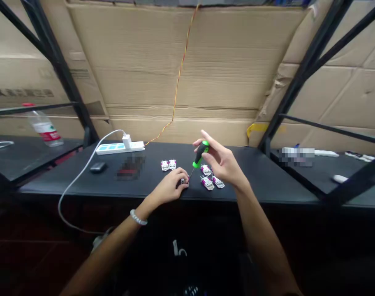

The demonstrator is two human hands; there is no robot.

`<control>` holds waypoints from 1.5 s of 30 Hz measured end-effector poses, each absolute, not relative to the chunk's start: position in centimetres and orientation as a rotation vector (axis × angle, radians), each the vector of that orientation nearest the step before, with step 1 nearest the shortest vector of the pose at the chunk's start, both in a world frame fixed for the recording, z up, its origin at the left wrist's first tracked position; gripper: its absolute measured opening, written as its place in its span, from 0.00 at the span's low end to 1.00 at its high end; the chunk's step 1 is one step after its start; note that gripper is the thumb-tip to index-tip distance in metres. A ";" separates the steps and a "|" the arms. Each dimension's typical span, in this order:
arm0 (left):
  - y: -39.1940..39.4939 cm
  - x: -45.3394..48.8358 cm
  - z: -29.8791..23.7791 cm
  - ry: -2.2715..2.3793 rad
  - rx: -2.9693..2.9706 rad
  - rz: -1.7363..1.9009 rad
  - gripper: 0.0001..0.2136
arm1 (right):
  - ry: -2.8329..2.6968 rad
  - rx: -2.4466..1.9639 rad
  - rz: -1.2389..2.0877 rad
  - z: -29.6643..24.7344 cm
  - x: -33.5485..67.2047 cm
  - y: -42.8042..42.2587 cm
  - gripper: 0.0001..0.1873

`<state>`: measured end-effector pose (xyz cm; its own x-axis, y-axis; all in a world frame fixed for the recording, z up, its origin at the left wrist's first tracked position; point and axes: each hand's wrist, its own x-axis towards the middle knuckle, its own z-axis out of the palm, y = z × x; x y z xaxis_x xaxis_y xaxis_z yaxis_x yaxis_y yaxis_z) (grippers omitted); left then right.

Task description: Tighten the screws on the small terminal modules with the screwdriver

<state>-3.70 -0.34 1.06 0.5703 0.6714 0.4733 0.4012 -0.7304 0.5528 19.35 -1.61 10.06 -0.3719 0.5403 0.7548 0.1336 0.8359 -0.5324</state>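
My right hand (pixel 216 158) has its fingers round the handle of a green-and-black screwdriver (pixel 200 154). The screwdriver is tilted, its thin shaft running down left to a small white-and-purple part (pixel 184 180). That part is pinched against the table by my left hand (pixel 171 185), whose fingers cover most of it. Whether the tip sits in a screw is too small to tell. Just right of it lie several similar white-and-purple parts (pixel 207 183), partly behind my right hand. Two more such parts (pixel 168 165) lie side by side behind my left hand.
On the black table (pixel 261 176), a white power strip (pixel 113 148) with a plugged-in charger (pixel 126 141) and white cable stands at back left. Near it lie a small black object (pixel 98 167) and a blurred dark item (pixel 130 167). Metal posts (pixel 294 86) flank both sides; a bottle (pixel 47 129) stands left.
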 end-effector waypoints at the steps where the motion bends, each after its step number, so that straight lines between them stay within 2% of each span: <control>1: -0.4 -3.7 1.1 0.869 2.424 0.964 0.05 | -1.948 -0.502 0.466 10.3 19.2 -1.6 0.33; 5: -0.4 -3.7 1.1 0.893 2.448 0.957 0.04 | -2.004 -0.505 0.446 11.2 18.4 -1.6 0.31; 10: -0.5 -3.7 1.2 0.895 2.463 0.949 0.04 | -1.966 -0.600 0.252 11.6 17.4 -1.5 0.22; 14: -0.5 -3.7 1.3 0.876 2.442 0.952 0.04 | -1.942 -0.618 0.155 11.8 17.1 -1.5 0.23; 18: -0.2 -3.9 1.1 0.842 2.397 0.965 0.04 | -2.034 -0.536 0.381 12.3 17.1 -1.6 0.27; 21: 0.1 -4.1 1.0 0.835 2.375 0.971 0.03 | -2.016 -0.577 0.371 12.6 17.0 -1.5 0.23; 24: 0.2 -4.3 1.0 0.821 2.362 0.971 0.07 | -2.000 -0.662 0.223 12.7 16.7 -1.3 0.22; 28: 0.3 -4.4 0.9 0.814 2.340 0.951 0.10 | -2.059 -0.576 0.354 12.6 16.4 -1.2 0.27; 30: 0.3 -4.4 0.9 0.818 2.338 0.953 0.09 | -2.044 -0.581 0.365 12.6 16.3 -1.1 0.24; 33: 0.3 -4.4 0.9 0.818 2.339 0.962 0.08 | -1.978 -0.682 0.192 12.5 16.2 -1.0 0.17; 35: 0.3 -4.4 0.9 0.819 2.342 0.965 0.08 | -1.976 -0.677 0.159 12.5 16.3 -1.1 0.19; 38: 0.3 -4.3 1.0 0.814 2.350 0.954 0.08 | -2.037 -0.571 0.320 12.5 16.3 -1.3 0.24; 42: 0.2 -4.3 1.0 0.812 2.341 0.954 0.08 | -1.978 -0.614 0.247 12.4 16.3 -1.3 0.17; 45: 0.2 -4.3 1.1 0.811 2.348 0.972 0.08 | -1.943 -0.657 0.155 12.3 16.3 -1.2 0.19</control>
<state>-4.30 0.18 1.07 0.5741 0.6722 0.4675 0.3393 -0.7149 0.6113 16.27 -1.19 12.31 -0.3176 0.5093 0.7999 0.3756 0.8421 -0.3870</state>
